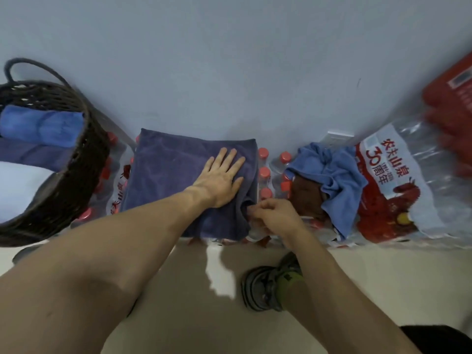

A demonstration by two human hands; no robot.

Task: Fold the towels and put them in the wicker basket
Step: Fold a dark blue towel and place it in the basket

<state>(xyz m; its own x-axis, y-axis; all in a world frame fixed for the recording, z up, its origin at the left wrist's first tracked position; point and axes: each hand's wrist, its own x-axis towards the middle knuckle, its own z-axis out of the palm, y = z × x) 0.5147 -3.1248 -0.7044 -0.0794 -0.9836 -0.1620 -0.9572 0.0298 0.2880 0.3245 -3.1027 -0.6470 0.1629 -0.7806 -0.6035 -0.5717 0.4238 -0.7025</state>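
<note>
Left hand (221, 178) flat, fingers straight, pressing purple towel (178, 182) spread over shrink-wrapped water bottle packs (398, 190). Right hand (274, 215) curled, pinching same towel's right edge. Wicker basket (76, 180) far left, holding folded blue towel (40, 126); crumpled blue towel (339, 182) on brown towel (306, 198) at right.

A home storage corner: shrink-wrapped water bottle packs (398, 185) (red caps showing) stacked against a bare wall (229, 60).

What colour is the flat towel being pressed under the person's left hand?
Dark purple-grey towel, under the flat left hand; the head view shows it.
</note>
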